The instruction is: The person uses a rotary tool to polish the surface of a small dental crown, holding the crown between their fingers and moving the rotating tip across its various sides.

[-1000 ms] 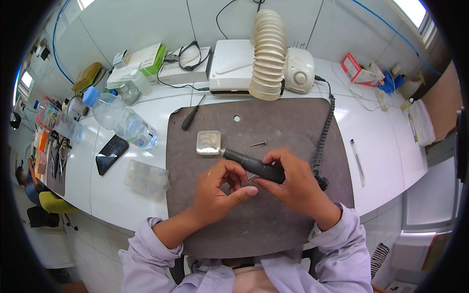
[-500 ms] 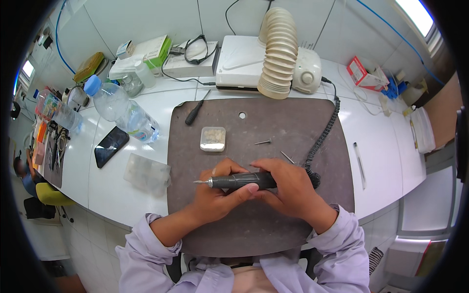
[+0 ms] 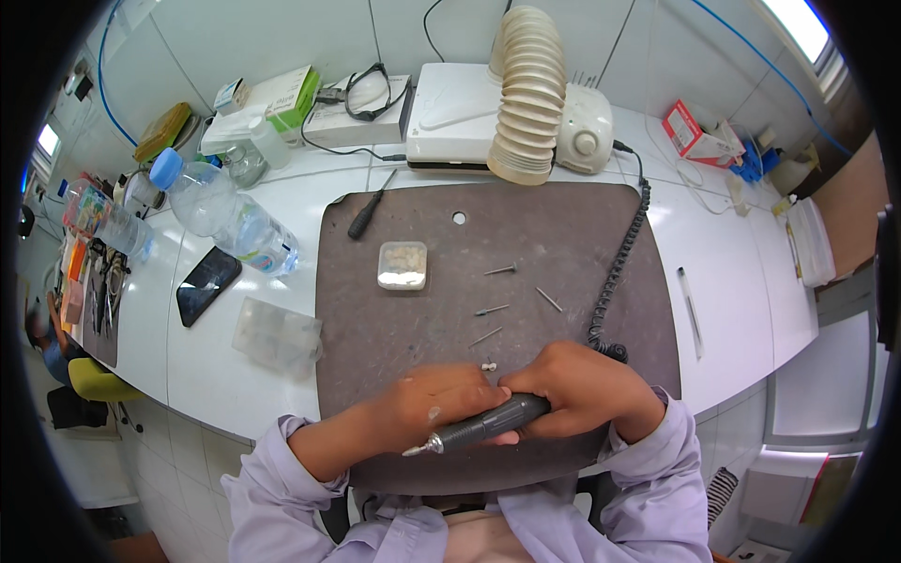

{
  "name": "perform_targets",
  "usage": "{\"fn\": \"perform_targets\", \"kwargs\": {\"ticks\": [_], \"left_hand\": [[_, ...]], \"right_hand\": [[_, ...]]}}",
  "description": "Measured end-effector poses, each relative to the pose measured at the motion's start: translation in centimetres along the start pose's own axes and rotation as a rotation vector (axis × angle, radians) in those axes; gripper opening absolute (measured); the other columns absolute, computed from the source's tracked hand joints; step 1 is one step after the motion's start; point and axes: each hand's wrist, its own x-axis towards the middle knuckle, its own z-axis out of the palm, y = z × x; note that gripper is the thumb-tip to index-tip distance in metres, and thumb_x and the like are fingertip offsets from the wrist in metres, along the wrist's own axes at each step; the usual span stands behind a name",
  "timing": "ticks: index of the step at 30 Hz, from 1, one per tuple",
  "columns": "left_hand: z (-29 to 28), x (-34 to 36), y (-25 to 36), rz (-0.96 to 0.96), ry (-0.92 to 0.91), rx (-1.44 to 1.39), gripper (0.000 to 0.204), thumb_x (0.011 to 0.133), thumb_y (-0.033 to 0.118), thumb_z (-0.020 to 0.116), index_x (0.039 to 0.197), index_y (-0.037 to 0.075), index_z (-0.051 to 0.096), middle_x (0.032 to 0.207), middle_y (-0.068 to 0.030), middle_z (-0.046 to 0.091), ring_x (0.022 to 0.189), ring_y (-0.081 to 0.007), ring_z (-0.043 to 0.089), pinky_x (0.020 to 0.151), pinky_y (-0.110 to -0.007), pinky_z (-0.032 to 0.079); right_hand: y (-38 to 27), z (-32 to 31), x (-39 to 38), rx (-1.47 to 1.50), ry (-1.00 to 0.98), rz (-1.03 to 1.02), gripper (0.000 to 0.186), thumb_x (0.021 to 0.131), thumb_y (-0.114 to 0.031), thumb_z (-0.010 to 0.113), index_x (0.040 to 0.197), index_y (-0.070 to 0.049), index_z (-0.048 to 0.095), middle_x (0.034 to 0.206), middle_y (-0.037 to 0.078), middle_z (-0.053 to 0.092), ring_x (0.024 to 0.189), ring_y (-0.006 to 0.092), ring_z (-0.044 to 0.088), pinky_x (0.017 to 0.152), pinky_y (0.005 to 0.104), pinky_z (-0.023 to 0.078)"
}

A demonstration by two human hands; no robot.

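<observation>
A black rotary handpiece (image 3: 483, 424) lies slantwise between my hands, its metal tip pointing left and down. My right hand (image 3: 587, 392) is closed around its rear end. My left hand (image 3: 441, 402) is closed against its middle, the fingers partly hidden behind it. A small white piece (image 3: 488, 367), too small to identify, lies on the brown mat (image 3: 554, 225) just beyond my hands. Past it lie thin metal burs, one of them (image 3: 548, 299) to the right and another (image 3: 501, 270) farther away. A clear square box (image 3: 403, 266) with pale pieces inside sits farther left.
A black-handled screwdriver (image 3: 366, 216), phone (image 3: 208, 286), plastic case (image 3: 277, 338) and water bottle (image 3: 249, 235) are on the left. A coiled cord (image 3: 615, 272) runs along the mat's right side, with a pen (image 3: 690, 311) beyond. A white machine with a ribbed hose (image 3: 527, 103) stands behind.
Both hands and the handpiece have moved toward me, and the handpiece's tip has tilted downward. More burs and the small white piece now show on the mat.
</observation>
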Motion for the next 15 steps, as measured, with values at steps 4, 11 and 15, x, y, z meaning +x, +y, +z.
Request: {"fn": "perform_targets", "kwargs": {"ticks": [4, 11, 15], "left_hand": [[-1.7, 0.6, -0.7, 0.04, 0.232, 0.044, 0.029, 0.08, 0.013, 0.086, 0.101, 0.001, 0.07, 0.086, -0.0121, 0.07, 0.071, -0.0262, 0.069, 0.062, -0.032, 0.056], [-3.8, 0.5, -1.5, 0.041, 0.328, 0.481, 0.021, 0.081, -0.007, 0.079, 0.097, 0.001, 0.069, 0.083, -0.013, 0.072, 0.07, -0.0235, 0.07, 0.062, -0.031, 0.055], [-5.3, 0.8, -1.5, -0.187, 0.311, 0.529, 0.018, 0.081, -0.001, 0.079, 0.096, 0.002, 0.071, 0.087, -0.0116, 0.073, 0.072, -0.0257, 0.071, 0.064, -0.031, 0.055]], "right_hand": [[0.5, -0.9, -0.7, -0.233, 0.221, 0.133, 0.025, 0.079, -0.032, 0.082, 0.085, -0.012, 0.068, 0.066, 0.012, 0.064, 0.063, 0.0363, 0.064, 0.057, 0.0447, 0.046], [1.4, -2.1, -0.6, -0.246, 0.484, 0.169, 0.025, 0.077, -0.026, 0.085, 0.094, -0.013, 0.072, 0.071, 0.009, 0.068, 0.064, 0.0318, 0.066, 0.058, 0.0387, 0.048], [3.1, -3.6, -1.3, -0.248, 0.745, 0.158, 0.028, 0.081, -0.021, 0.084, 0.102, -0.007, 0.072, 0.077, 0.011, 0.069, 0.065, 0.0267, 0.065, 0.061, 0.0344, 0.049]]}}
